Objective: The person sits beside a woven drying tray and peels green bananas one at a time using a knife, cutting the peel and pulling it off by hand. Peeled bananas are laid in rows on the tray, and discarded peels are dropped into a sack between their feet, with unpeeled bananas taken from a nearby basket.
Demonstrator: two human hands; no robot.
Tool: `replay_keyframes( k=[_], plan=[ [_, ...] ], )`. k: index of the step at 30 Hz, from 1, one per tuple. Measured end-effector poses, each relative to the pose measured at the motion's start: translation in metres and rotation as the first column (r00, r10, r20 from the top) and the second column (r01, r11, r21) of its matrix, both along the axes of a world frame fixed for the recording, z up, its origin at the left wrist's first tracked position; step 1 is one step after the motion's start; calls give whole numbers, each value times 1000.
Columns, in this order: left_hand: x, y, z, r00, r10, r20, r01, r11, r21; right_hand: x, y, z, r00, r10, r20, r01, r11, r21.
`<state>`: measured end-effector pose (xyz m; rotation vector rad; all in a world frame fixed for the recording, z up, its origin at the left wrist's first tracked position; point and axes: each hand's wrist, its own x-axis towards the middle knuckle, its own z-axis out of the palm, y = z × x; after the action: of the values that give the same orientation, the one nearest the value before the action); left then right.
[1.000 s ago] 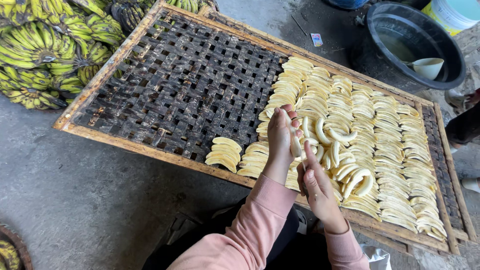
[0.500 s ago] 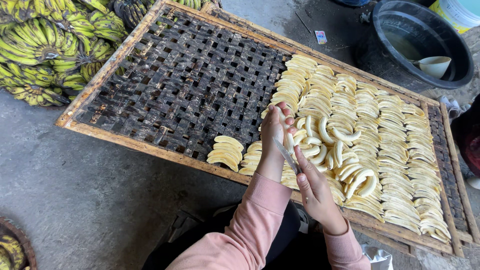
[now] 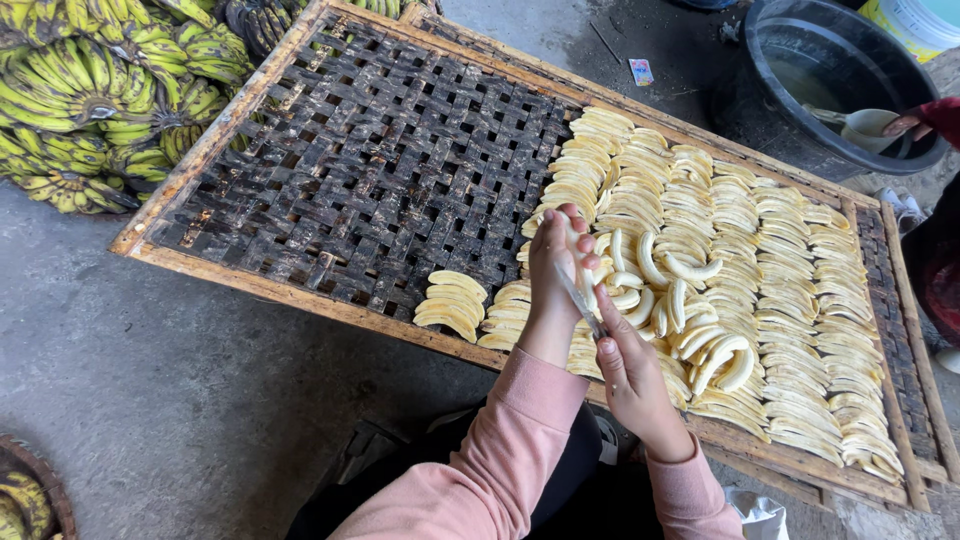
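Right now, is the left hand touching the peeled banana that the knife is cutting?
Touching. The head view shows the left hand with its fingers wrapped around the peeled banana, and the knife from the right hand meets it.

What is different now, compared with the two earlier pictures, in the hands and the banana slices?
Very little changed. The left hand keeps its hold on a peeled banana, and the right hand keeps the knife against it; both hands shifted only slightly above the tray. The sliced banana rows, the loose whole peeled bananas, the green bunches and the black basin stayed where they were.
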<state>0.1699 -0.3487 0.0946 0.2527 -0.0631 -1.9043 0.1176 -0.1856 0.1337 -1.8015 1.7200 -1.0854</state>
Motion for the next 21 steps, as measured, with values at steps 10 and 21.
replay_keyframes(
  k=[10, 21],
  plan=[
    [-10, 23, 18, 994, -105, -5, 105, 993, 47, -17, -5, -15, 989, -64, 137, 64, 998, 3],
    [-23, 35, 10, 981, -189, 37, 189, 982, -13, -24, -19, -8, 999, -45, -15, 41, 983, -177]
  ],
)
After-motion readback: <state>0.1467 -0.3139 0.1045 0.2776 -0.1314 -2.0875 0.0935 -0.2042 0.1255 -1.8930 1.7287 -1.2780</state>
